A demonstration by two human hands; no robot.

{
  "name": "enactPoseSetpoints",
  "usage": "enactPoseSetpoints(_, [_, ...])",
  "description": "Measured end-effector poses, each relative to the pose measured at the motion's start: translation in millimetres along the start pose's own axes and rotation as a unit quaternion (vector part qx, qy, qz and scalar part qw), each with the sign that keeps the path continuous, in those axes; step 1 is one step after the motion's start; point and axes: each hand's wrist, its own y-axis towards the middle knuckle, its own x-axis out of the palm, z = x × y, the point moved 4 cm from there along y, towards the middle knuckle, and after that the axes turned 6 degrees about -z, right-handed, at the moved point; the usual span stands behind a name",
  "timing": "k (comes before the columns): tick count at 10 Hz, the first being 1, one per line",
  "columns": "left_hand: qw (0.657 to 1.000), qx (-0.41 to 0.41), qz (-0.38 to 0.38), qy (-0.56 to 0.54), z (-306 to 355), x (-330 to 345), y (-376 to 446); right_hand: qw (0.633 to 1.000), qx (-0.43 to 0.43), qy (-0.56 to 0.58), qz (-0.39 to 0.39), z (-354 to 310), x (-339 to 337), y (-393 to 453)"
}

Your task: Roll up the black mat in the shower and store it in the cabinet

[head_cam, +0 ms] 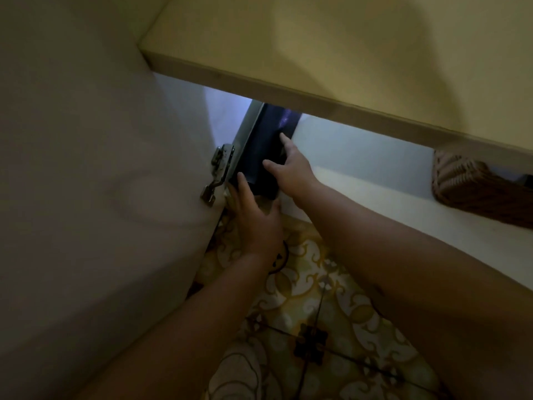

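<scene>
Left hand [255, 220] presses straight fingers [243, 183] against the end of the rolled black mat [264, 140], while right hand [292, 168] rests spread, open fingers on top.

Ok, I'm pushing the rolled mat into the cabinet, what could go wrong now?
The rolled mat sits close beside the door hinge, so it could snag there, or fingers of your left hand could get pinched. Its near end lies at the shelf front edge; released now, it might slide out or unroll.
</scene>
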Motion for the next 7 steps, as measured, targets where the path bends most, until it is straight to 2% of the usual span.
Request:
enactPoseSetpoints(3, [0.996,0.049,-0.068,0.038,-5,7,-11,0.995,-0.009,-0.087,0.038,15,-11,-15])
enactPoseSetpoints(5, [0.996,0.06,-0.045,0.057,-3,2,-11,0.993,-0.025,-0.108,0.035,35,-26,-55])
enactPoseSetpoints(6, [0.995,0.057,-0.041,0.072,0,0,-20,0.982,-0.028,-0.182,0.034,49,-39,-88])
enactPoseSetpoints(7, [0.985,0.045,-0.074,0.147,10,-5,-34,0.963,0.016,-0.269,0.031,58,-60,-129])
